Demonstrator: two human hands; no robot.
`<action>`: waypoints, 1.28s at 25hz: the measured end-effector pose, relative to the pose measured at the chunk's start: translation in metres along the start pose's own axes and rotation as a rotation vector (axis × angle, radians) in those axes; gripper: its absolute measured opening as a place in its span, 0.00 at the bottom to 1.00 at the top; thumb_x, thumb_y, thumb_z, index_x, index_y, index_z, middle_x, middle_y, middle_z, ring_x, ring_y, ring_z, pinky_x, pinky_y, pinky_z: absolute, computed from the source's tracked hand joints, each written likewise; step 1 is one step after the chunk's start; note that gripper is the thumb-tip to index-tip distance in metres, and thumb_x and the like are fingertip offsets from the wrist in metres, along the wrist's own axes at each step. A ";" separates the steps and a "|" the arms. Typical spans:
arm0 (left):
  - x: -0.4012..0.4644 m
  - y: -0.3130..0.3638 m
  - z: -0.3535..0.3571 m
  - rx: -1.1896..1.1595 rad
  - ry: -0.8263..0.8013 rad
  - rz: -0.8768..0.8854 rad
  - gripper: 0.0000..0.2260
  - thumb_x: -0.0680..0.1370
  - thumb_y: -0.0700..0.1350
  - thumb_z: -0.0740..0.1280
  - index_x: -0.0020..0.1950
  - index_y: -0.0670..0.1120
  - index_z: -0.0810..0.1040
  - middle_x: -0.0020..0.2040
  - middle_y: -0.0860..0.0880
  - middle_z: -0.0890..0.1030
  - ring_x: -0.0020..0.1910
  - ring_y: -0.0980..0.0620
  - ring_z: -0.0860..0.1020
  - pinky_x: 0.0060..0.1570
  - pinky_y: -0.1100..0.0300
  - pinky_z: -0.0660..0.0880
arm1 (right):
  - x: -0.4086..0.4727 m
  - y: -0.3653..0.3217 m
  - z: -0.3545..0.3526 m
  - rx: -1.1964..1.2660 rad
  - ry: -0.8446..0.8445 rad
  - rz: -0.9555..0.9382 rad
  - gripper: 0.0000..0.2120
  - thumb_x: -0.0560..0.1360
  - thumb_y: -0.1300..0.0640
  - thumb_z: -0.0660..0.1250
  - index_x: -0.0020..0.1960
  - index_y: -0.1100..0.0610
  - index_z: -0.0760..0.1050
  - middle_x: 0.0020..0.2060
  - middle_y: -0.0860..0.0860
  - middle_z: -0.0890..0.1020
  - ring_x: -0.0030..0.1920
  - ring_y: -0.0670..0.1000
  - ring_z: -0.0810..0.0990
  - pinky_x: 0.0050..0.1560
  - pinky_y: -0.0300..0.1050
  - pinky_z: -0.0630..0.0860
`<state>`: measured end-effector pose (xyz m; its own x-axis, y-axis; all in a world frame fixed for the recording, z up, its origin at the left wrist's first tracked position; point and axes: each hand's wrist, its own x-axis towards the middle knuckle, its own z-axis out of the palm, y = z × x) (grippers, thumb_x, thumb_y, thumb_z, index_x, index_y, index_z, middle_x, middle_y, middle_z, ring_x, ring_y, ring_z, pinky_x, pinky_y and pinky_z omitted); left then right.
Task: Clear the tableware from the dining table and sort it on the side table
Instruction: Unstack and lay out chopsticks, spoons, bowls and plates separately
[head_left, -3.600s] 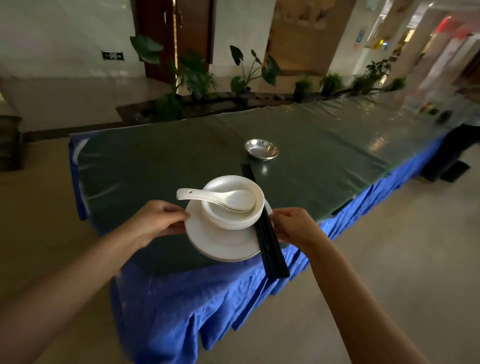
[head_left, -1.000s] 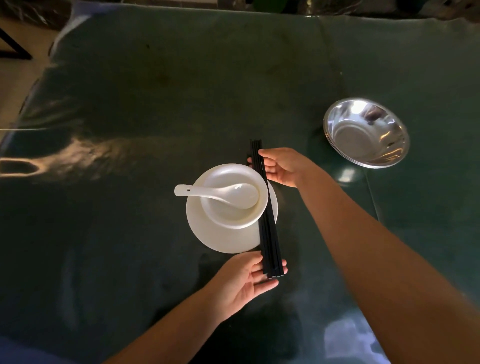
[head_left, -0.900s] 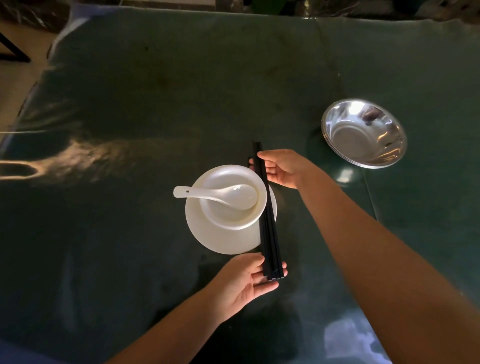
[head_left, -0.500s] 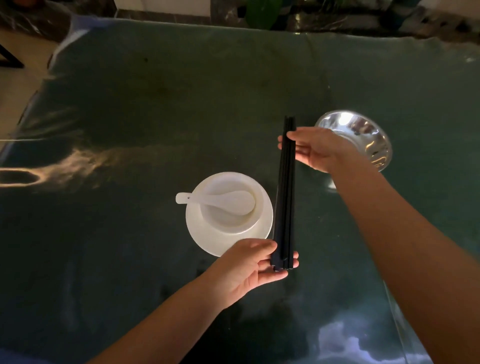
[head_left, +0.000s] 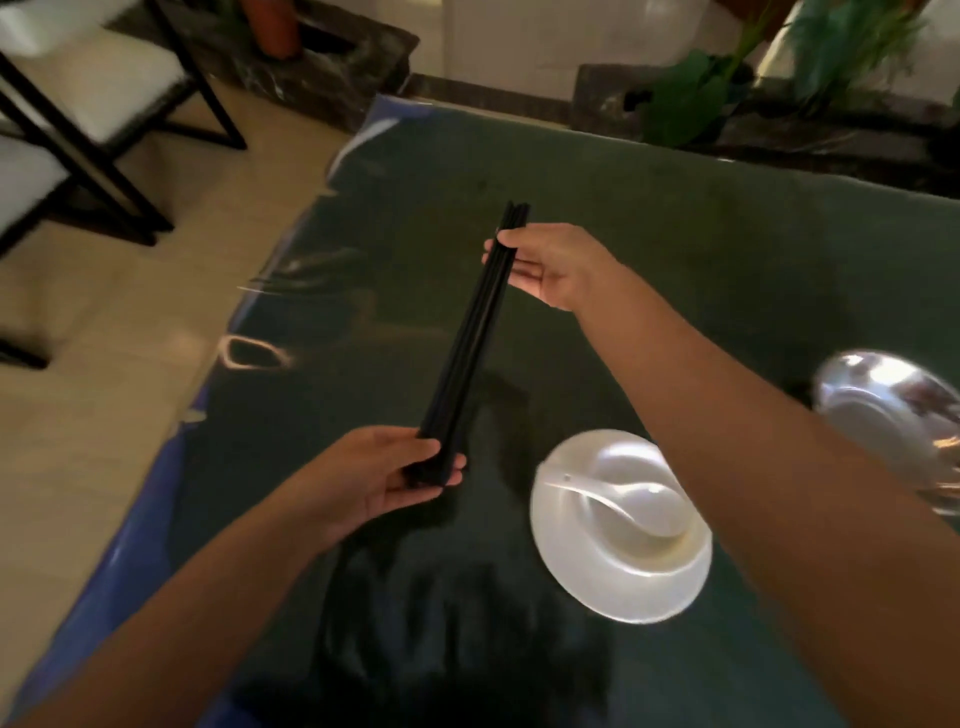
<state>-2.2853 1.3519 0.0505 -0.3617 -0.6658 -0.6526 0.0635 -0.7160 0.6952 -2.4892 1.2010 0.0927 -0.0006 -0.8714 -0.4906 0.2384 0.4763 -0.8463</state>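
The scene is dim, with a dark table cover (head_left: 675, 218) catching streaks of glare near its left edge. The steel bowl (head_left: 893, 415) and white plate (head_left: 623, 587) shine but are smeared by motion blur. The frame's edges bend with wide-angle distortion, and the chairs (head_left: 93, 104) look soft.

both hands (head_left: 384, 478) gripping black chopsticks (head_left: 475, 332)

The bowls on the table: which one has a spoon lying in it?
The white bowl, standing on the white plate, holds the white spoon. The steel bowl at the right edge shows nothing in it.
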 end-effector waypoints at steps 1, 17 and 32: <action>0.004 0.003 -0.016 0.015 0.045 -0.004 0.08 0.77 0.37 0.61 0.46 0.40 0.80 0.41 0.45 0.86 0.40 0.51 0.84 0.41 0.62 0.81 | 0.015 0.007 0.019 -0.013 -0.003 0.019 0.05 0.74 0.68 0.64 0.43 0.60 0.71 0.37 0.55 0.80 0.37 0.51 0.81 0.42 0.43 0.79; 0.059 0.014 -0.111 -0.135 0.107 -0.196 0.09 0.80 0.42 0.57 0.51 0.41 0.76 0.50 0.42 0.80 0.49 0.47 0.80 0.45 0.50 0.78 | 0.125 0.070 0.086 -0.210 0.176 0.207 0.11 0.73 0.69 0.65 0.55 0.68 0.73 0.55 0.63 0.80 0.57 0.58 0.79 0.46 0.46 0.76; 0.079 -0.003 -0.090 1.430 0.624 0.336 0.35 0.69 0.64 0.66 0.68 0.44 0.63 0.59 0.47 0.68 0.60 0.48 0.68 0.48 0.53 0.74 | 0.136 0.081 0.083 -0.650 0.309 0.145 0.04 0.70 0.66 0.71 0.39 0.65 0.75 0.41 0.60 0.83 0.34 0.53 0.83 0.34 0.46 0.82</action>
<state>-2.2302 1.2820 -0.0305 -0.0692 -0.9804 -0.1842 -0.9571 0.0132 0.2895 -2.3896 1.1115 -0.0249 -0.3091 -0.7675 -0.5616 -0.3673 0.6411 -0.6739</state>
